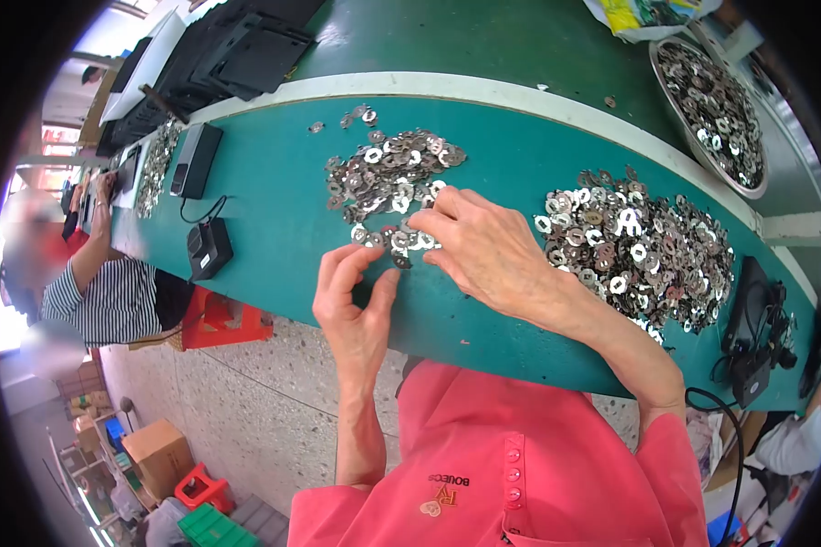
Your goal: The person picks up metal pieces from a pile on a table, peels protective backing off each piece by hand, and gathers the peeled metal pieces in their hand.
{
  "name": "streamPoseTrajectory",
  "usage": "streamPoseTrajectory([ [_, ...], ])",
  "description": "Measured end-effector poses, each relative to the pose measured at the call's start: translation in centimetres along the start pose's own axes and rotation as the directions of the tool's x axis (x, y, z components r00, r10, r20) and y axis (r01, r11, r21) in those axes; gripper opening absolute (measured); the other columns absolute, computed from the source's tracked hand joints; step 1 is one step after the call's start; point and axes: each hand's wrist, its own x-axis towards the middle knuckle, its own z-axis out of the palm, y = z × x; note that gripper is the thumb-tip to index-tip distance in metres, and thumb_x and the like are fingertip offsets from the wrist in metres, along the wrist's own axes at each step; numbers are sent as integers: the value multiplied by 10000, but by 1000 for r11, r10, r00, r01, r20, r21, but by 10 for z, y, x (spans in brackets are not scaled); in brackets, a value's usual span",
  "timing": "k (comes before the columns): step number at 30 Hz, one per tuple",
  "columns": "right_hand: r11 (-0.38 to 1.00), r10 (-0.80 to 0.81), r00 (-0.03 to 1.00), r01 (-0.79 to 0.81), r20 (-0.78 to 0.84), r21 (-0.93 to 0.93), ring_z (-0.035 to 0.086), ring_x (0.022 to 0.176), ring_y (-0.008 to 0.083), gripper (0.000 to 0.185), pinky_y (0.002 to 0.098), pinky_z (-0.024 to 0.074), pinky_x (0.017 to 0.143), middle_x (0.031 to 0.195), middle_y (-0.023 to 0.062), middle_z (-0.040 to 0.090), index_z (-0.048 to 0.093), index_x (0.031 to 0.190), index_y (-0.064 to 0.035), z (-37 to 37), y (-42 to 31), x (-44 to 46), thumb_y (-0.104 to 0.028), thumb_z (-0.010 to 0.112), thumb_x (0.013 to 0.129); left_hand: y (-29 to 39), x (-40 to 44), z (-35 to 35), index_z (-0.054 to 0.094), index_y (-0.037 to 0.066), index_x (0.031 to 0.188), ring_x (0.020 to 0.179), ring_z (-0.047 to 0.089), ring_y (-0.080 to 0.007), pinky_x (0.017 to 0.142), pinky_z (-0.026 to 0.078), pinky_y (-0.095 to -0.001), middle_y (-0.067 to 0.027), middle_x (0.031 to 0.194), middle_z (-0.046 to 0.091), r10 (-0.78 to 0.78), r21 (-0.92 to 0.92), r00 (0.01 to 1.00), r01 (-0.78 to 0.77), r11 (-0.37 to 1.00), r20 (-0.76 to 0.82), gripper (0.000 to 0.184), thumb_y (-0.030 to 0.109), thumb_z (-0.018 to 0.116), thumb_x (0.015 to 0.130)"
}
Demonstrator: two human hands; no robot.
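Small flat metal rings lie in a pile (388,173) on the green table (274,210), just beyond both hands. My left hand (351,292) is at the near edge of this pile, thumb and forefinger apart, with rings between and beyond them. To its right, my right hand (479,246) reaches over the pile's near right side with bent fingers touching the rings; its fingertips are partly hidden, and whether they hold a ring I cannot tell. A larger heap (639,246) of the same metal pieces spreads to the right of my right forearm.
A metal bowl (743,187) full of pieces stands at the back right. Black devices with cables (212,248) sit on the left, others (748,365) at the far right. A white ledge (465,87) runs behind. A co-worker in stripes (114,296) sits at the left.
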Motion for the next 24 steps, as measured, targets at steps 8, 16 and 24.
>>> streamPoseTrajectory([
  [8,998,30,1000,-30,7,-56,576,876,291,173,396,512,656,879,120,554,568,817,-11,3,3,5,-13,666,674,-5,-4,13,622,35,826,820,547,-248,698,440,-339,-75,868,574,123,102,992,-122,987,-1,193,-34,688,658],
  [16,885,221,951,-289,218,366,604,669,194,108,304,463,631,717,93,614,579,809,-6,-11,14,8,-22,637,719,4,-9,5,602,-18,829,737,572,-112,658,463,-228,-74,908,629,-178,-337,983,184,923,50,72,-31,651,778],
  [24,506,184,897,-436,401,744,578,716,73,79,216,459,653,758,29,627,598,851,-1,-15,13,11,19,619,778,5,-12,16,627,-33,1010,658,550,-102,598,458,-221,-59,801,616,-376,-769,893,416,485,245,161,10,589,860],
])
